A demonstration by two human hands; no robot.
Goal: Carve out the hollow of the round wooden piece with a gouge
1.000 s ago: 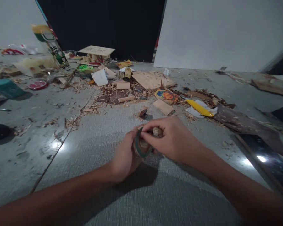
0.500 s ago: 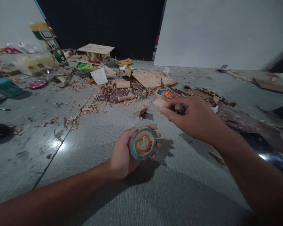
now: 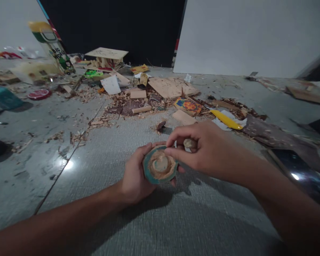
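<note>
A grey textured mat covers the floor under both arms, with bare floor to its left strewn with wood shavings. Beyond the hands lies a heap of wood scraps, among them a flat plywood panel, a small wooden block, a yellow utility knife on white paper, and a colourful patterned piece. Farther back stands a small wooden model house. Above the mat's middle, the left hand is closed around a round carved wooden piece with a teal rim, its hollowed face turned toward the camera. The right hand is curled shut on a small rounded wooden tool, its fingertips touching the piece's upper rim.
</note>
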